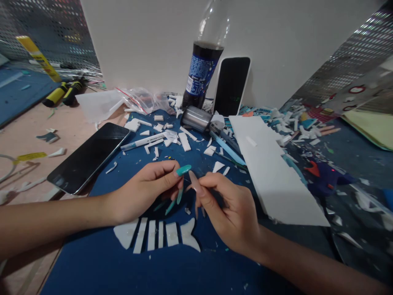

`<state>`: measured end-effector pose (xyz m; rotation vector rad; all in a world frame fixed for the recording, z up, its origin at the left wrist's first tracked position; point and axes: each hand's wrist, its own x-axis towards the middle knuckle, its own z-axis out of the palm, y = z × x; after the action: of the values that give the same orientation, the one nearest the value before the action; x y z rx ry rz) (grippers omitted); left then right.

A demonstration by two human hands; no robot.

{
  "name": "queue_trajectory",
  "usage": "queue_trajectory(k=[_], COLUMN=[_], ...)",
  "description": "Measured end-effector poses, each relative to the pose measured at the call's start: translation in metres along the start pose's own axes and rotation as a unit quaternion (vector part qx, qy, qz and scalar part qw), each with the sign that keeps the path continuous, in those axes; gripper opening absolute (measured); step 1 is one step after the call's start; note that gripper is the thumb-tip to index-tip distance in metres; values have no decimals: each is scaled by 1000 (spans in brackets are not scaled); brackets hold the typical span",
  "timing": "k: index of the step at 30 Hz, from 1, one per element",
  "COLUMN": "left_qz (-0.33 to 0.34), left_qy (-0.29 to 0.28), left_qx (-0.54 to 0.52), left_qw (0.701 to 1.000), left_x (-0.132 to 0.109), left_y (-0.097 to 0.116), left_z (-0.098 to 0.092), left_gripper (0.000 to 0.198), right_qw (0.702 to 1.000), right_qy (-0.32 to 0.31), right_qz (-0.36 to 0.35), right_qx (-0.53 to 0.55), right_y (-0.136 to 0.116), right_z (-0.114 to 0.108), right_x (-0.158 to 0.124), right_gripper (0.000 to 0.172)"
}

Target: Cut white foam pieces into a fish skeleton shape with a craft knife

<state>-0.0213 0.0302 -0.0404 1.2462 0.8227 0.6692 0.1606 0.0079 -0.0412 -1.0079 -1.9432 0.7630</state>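
From here the widest open stretch of blue mat (123, 274) is on the near side of the fish (151, 235), with just a few crumbs on it. On the right a white sheet (273, 176) hems things in, on the left a flat phone (89, 157), and scraps (184, 141) litter the far side up to a tall panel (138, 53). The left hand (153, 180) and right hand (230, 207) are over the mat just beyond the fish, fingers curled, thumbs drawn in; I can't tell whether the tips meet or grip anything. The fish lies flat: six white pieces set apart in a row, head to the left, forked tail to the right, with shiny spots on several. The bottle (201, 69) wears a blue label, its print too small to read; so is the marker's (144, 141).
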Motion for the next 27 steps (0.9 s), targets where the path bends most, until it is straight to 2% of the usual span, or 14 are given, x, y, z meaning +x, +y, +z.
queue_trajectory(k=[12,14,17,20,24,26,27], left_qz=[28,42,95,173,303,375,396], left_qy=[-1,11,60,114,137,129,131], left_qx=[25,53,153,297,473,520,533], left_qw=[999,998,982,932,816,757,736], left_x=[-1,-2,-3,-4,-5,-7,-8], left_y=[-1,-2,0,5,16,21,24], left_z=[-1,-2,-4,-8,-13,-14,-14], left_gripper=[26,29,32,31,26,24,23], right_qw=[1000,999,997,994,991,992,993], right_qy=[-9,-17,-48,-72,-82,-74,-67], right_qz=[15,28,51,63,79,67,54], right_qx=[-9,5,28,51,66,72,74], right_y=[0,2,5,7,7,7,7], right_z=[0,0,1,1,1,1,1], right_x=[2,2,2,1,1,1,1], right_gripper=[20,20,21,23,27,28,29])
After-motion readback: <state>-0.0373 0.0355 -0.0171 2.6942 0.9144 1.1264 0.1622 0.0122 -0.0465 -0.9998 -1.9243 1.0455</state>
